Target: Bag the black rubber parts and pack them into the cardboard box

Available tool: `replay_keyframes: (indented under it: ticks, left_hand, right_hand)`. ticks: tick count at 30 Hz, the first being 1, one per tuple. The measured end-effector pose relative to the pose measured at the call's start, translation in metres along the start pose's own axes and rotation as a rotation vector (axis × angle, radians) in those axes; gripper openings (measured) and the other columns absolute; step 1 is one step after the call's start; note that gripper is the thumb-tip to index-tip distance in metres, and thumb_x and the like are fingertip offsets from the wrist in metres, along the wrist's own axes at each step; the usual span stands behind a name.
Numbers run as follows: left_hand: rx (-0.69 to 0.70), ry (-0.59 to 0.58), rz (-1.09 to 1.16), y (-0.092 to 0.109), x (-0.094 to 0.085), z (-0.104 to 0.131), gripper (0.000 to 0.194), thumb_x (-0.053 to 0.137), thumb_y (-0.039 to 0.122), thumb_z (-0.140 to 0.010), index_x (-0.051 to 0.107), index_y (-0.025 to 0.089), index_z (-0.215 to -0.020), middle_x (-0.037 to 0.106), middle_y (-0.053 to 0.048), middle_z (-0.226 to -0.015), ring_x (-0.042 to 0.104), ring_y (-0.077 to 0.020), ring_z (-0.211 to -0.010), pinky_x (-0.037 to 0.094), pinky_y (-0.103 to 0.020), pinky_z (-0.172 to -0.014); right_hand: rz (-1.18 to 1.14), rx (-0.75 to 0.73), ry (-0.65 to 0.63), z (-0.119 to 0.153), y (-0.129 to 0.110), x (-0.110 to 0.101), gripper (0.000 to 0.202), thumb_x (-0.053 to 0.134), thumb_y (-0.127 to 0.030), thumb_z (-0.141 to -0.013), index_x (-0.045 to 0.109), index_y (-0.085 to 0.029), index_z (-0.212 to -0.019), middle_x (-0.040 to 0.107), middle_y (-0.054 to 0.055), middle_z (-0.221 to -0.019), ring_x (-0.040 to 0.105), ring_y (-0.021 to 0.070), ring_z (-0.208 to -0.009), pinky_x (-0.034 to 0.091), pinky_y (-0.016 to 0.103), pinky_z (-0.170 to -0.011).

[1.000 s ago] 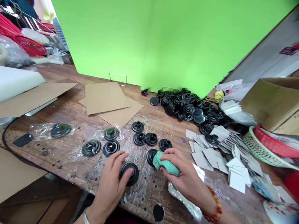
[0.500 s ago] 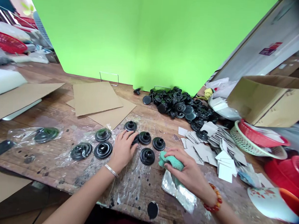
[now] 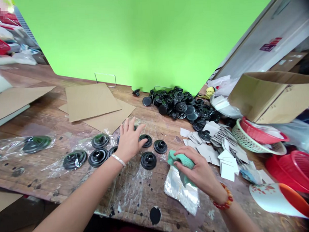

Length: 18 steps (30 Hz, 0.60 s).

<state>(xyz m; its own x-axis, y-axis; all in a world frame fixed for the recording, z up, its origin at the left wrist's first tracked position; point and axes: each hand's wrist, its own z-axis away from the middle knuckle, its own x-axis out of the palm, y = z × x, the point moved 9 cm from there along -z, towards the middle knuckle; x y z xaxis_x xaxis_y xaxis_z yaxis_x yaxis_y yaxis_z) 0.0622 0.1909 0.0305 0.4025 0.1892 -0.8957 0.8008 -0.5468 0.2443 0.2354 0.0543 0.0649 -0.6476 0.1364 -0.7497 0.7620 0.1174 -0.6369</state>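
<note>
My left hand (image 3: 129, 140) is spread over the group of black round discs, its fingers apart and its thumb beside a stepped black disc (image 3: 146, 140). Part of the group is hidden beneath it. In my right hand (image 3: 197, 166) is a crumpled green cloth (image 3: 181, 159), above a stack of clear plastic bags (image 3: 179, 194). Between the hands lie a black disc (image 3: 148, 160) and another (image 3: 160, 146). Left of my left hand sit a bare disc (image 3: 98, 157) and a disc in clear plastic (image 3: 75, 159).
A heap of black discs (image 3: 181, 106) lies before the green panel (image 3: 121, 37). White cards (image 3: 227, 169) spread to the right, near baskets (image 3: 260, 143), a cardboard box (image 3: 271, 96) and a white and orange container (image 3: 268, 197). Cardboard sheets (image 3: 91, 102) lie back left.
My left hand has opened wider and lifted from the discs. One disc now shows left of its wrist. The whole view has shifted slightly; my right hand still holds the cloth.
</note>
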Motion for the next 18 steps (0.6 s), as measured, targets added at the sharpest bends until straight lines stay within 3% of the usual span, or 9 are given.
replay_keyframes:
  ticks: [2,3,6,8,11,13,16,18]
  left_hand:
    - [0.041,-0.030,0.002,0.010,0.011,-0.010,0.054,0.062,0.051,-0.079,0.055,0.027,-0.127,0.030,-0.016,-0.151,0.019,-0.0442,-0.139,0.023,-0.064,-0.106]
    - [0.033,-0.048,-0.012,0.011,0.016,-0.013,0.049,0.060,0.052,-0.079,0.060,0.026,-0.121,0.038,-0.016,-0.147,0.023,-0.0439,-0.137,0.025,-0.064,-0.104]
    - [-0.009,-0.092,-0.054,-0.001,0.024,-0.016,0.032,0.051,0.044,-0.087,0.069,0.021,-0.100,0.064,-0.015,-0.113,0.042,-0.0375,-0.124,0.038,-0.054,-0.097]
    - [-0.027,-0.090,-0.066,-0.011,0.022,-0.015,0.030,0.048,0.037,-0.089,0.070,0.019,-0.095,0.068,-0.015,-0.098,0.048,-0.0359,-0.116,0.042,-0.051,-0.092]
    - [-0.052,-0.064,-0.088,-0.016,0.014,-0.013,0.034,0.051,0.038,-0.087,0.068,0.014,-0.104,0.064,-0.020,-0.113,0.045,-0.0404,-0.120,0.037,-0.058,-0.095]
    - [0.013,-0.055,-0.048,0.002,0.013,-0.011,0.043,0.052,0.042,-0.087,0.062,0.014,-0.118,0.054,-0.021,-0.131,0.036,-0.0415,-0.130,0.030,-0.060,-0.102]
    - [0.293,-0.126,0.133,0.062,0.024,0.003,0.053,0.053,0.047,-0.087,0.050,0.022,-0.133,0.040,-0.014,-0.147,0.023,-0.0373,-0.140,0.027,-0.056,-0.109]
    - [0.448,-0.194,0.209,0.095,0.033,0.017,0.047,0.056,0.042,-0.086,0.052,0.025,-0.130,0.041,-0.009,-0.147,0.027,-0.0330,-0.139,0.030,-0.051,-0.109]
  right_hand:
    - [0.008,0.008,-0.001,-0.001,-0.002,-0.001,0.017,0.061,-0.031,-0.085,0.063,-0.025,-0.101,0.061,0.004,-0.106,0.058,0.0206,-0.100,0.046,0.037,-0.089]
    - [0.007,0.011,0.000,-0.001,-0.002,-0.003,0.018,0.061,-0.031,-0.085,0.063,-0.025,-0.101,0.061,0.004,-0.105,0.058,0.0205,-0.099,0.046,0.037,-0.088]
    - [0.001,0.017,0.017,0.001,0.002,-0.011,0.018,0.060,-0.031,-0.085,0.063,-0.024,-0.102,0.061,0.005,-0.105,0.058,0.0202,-0.098,0.046,0.037,-0.088]
    - [0.007,0.030,0.033,0.002,0.010,-0.019,0.018,0.061,-0.030,-0.085,0.063,-0.024,-0.102,0.061,0.005,-0.106,0.058,0.0205,-0.099,0.046,0.038,-0.089]
    - [0.007,0.068,0.069,0.004,0.023,-0.031,0.020,0.063,-0.031,-0.082,0.064,-0.023,-0.101,0.062,0.005,-0.108,0.059,0.0217,-0.100,0.046,0.039,-0.091]
    - [-0.030,0.121,0.094,0.003,0.033,-0.037,0.020,0.064,-0.033,-0.082,0.065,-0.022,-0.099,0.064,0.005,-0.105,0.060,0.0221,-0.098,0.047,0.040,-0.090]
    - [-0.175,0.243,0.129,0.002,0.049,-0.038,0.026,0.064,-0.041,-0.082,0.065,-0.021,-0.099,0.067,0.005,-0.101,0.064,0.0214,-0.090,0.052,0.036,-0.081]
    - [-0.276,0.315,0.155,0.003,0.057,-0.037,0.033,0.063,-0.047,-0.082,0.065,-0.020,-0.101,0.069,0.006,-0.099,0.065,0.0206,-0.083,0.054,0.032,-0.071]
